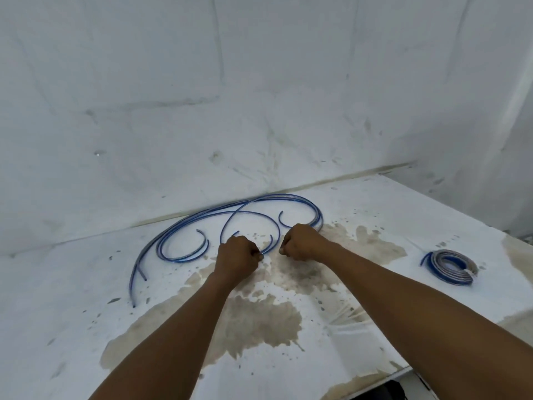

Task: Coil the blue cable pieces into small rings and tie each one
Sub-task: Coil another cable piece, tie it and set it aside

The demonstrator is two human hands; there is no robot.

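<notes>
Loose blue cable pieces [184, 226] sprawl in wide open arcs across the tabletop [72, 298] at twelve o'clock, uncoiled. One finished blue ring [450, 267], tightly coiled and tied, lies flat at three o'clock.

Two hands are at work over the desk [86, 284]: the left hand [238, 255] and the right hand [302, 245], both with fingers curled. One finished coil [450, 267], tied and done, lies alone at the right. The loose blue cable pieces [184, 226] sprawl in long arcs at the far middle and left; they overlap so much I cannot count them exactly, though several cut ends show, so several pieces at least. One large brown stain [259, 316] spreads across the near middle.
</notes>
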